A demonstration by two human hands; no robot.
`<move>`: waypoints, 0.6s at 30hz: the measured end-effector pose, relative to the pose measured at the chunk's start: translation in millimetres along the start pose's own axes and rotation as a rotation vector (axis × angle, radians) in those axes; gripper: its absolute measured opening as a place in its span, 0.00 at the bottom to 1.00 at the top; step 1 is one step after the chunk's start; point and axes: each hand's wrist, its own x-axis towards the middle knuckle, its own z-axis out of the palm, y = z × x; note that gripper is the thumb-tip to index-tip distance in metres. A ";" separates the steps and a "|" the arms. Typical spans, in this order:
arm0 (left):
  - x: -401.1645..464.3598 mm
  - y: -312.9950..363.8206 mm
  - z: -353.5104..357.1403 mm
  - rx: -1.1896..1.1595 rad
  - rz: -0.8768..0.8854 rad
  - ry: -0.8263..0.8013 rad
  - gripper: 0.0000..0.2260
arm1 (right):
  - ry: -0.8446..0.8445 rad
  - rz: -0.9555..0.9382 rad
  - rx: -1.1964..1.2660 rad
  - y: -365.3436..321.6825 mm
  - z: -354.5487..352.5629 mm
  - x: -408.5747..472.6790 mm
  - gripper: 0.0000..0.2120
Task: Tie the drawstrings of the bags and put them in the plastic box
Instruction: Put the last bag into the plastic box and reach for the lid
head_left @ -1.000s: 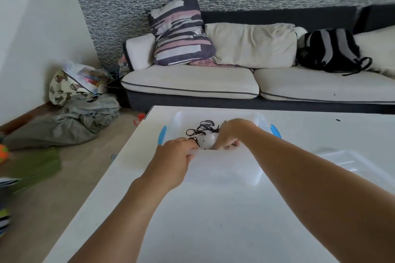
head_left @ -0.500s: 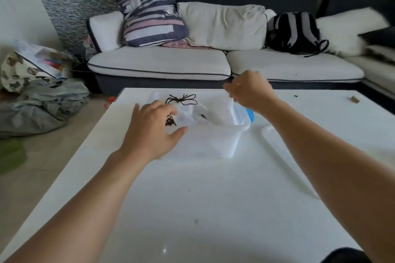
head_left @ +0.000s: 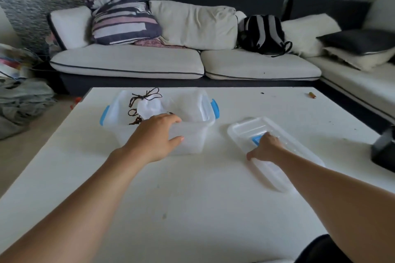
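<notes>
A clear plastic box [head_left: 192, 143] with blue side clips stands on the white table [head_left: 192, 198]. Inside it lie white bags [head_left: 149, 107] with dark tied drawstrings [head_left: 145, 97]. My left hand [head_left: 156, 136] holds the box's near rim, fingers over the edge and thumb on the front wall. To the right, the clear lid [head_left: 252, 130] lies flat on the table. My right hand [head_left: 265, 148] rests on the lid, fingers curled over its near edge beside a blue clip.
A sofa [head_left: 171, 64] with cushions and a black backpack [head_left: 265, 34] runs behind the table. A dark object [head_left: 384, 149] sits at the table's right edge. A small brown item [head_left: 312, 95] lies at the far right. Clothes are piled on the floor to the left.
My right hand left the box and came down onto the lid at the right. My left hand moved from the bags to the box's near rim. The camera tilted down.
</notes>
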 end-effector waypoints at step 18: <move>-12.6 -48.0 -74.9 -1.075 -0.817 0.716 0.17 | 0.127 -0.981 0.206 -199.0 -93.6 -121.1 0.35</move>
